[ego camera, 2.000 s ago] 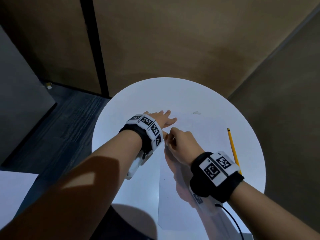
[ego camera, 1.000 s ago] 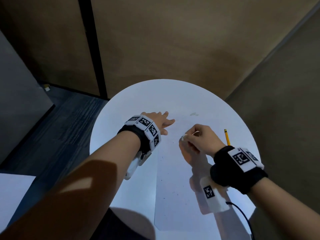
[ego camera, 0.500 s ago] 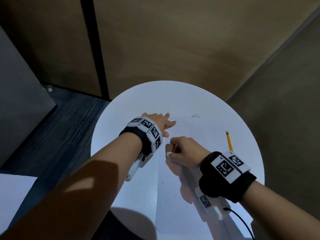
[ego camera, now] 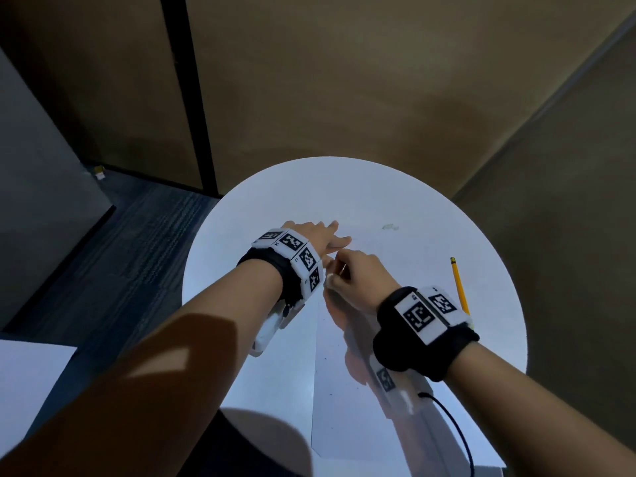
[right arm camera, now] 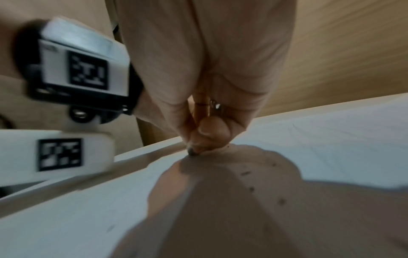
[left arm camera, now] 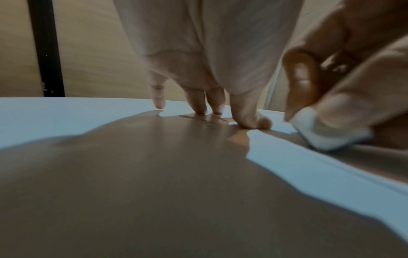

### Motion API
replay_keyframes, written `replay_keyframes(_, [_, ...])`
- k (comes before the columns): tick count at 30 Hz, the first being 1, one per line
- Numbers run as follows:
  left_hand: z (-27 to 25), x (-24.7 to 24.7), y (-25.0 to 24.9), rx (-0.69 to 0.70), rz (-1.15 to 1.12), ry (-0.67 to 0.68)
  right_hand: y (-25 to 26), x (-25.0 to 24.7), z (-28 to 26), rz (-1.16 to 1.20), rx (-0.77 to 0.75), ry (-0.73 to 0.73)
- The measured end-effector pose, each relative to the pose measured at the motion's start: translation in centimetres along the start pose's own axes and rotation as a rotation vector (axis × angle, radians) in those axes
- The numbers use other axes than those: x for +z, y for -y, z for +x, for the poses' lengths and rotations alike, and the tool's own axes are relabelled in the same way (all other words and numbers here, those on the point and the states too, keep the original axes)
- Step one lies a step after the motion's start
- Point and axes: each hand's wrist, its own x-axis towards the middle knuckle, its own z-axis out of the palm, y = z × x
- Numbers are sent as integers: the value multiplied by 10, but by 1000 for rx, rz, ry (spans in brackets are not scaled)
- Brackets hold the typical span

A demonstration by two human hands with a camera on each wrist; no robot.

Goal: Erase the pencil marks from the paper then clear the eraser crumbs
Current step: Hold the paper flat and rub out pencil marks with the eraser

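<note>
A white sheet of paper (ego camera: 347, 401) lies on the round white table (ego camera: 261, 197). My left hand (ego camera: 316, 235) presses flat on the paper's far left corner, its straight fingers (left arm camera: 198, 103) touching the surface. My right hand (ego camera: 354, 277) pinches a small white eraser (left arm camera: 324, 136) against the paper's left edge, just beside my left wrist. In the right wrist view the eraser's dark tip (right arm camera: 192, 152) touches the sheet. Several dark crumbs (right arm camera: 251, 189) lie scattered on the paper near it. Faint pencil marks (left arm camera: 198, 118) show by my left fingertips.
A yellow pencil (ego camera: 459, 287) lies on the table to the right of my right wrist. A small smudge or scrap (ego camera: 390, 227) sits on the far part of the table. Brown walls stand close behind and to the right; dark floor lies to the left.
My right hand has swept back and forth across the paper with the eraser and is now at the left edge, closer to my left wrist. My left hand has stayed put.
</note>
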Motion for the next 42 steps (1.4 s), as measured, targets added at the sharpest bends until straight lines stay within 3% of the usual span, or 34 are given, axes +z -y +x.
replay_keyframes(5, [0, -2, 1, 15, 2, 9, -2, -2, -12, -52, -15, 186])
replay_keyframes(10, [-2, 1, 0, 11, -8, -21, 0, 3, -1, 27, 24, -20])
replay_keyframes(14, [-1, -3, 0, 14, 17, 21, 2, 3, -11, -37, -36, 174])
replay_keyframes(19, [2, 2, 1, -15, -14, -25, 2, 3, 1, 12, 20, -22])
replay_keyframes(24, [4, 0, 4, 3, 13, 12, 5, -1, -10, -52, -48, 158])
replay_keyframes(28, [5, 3, 3, -5, 3, -24, 5, 2, 1, 18, 0, 17])
replay_keyframes(31, [5, 2, 5, 14, 8, -6, 1, 10, -4, 22, -17, 146])
replay_keyframes(33, [4, 1, 6, 26, 0, -2, -6, -1, -6, 167, 56, 224])
replay_keyframes(36, [4, 2, 6, 25, -18, -29, -27, -23, 2, 479, 212, -23])
replay_keyframes(38, [4, 2, 6, 19, -21, -31, -39, -35, 4, 515, 260, -146])
replay_keyframes(42, [5, 1, 4, 15, -11, -36, -47, -33, -2, 287, 206, -73])
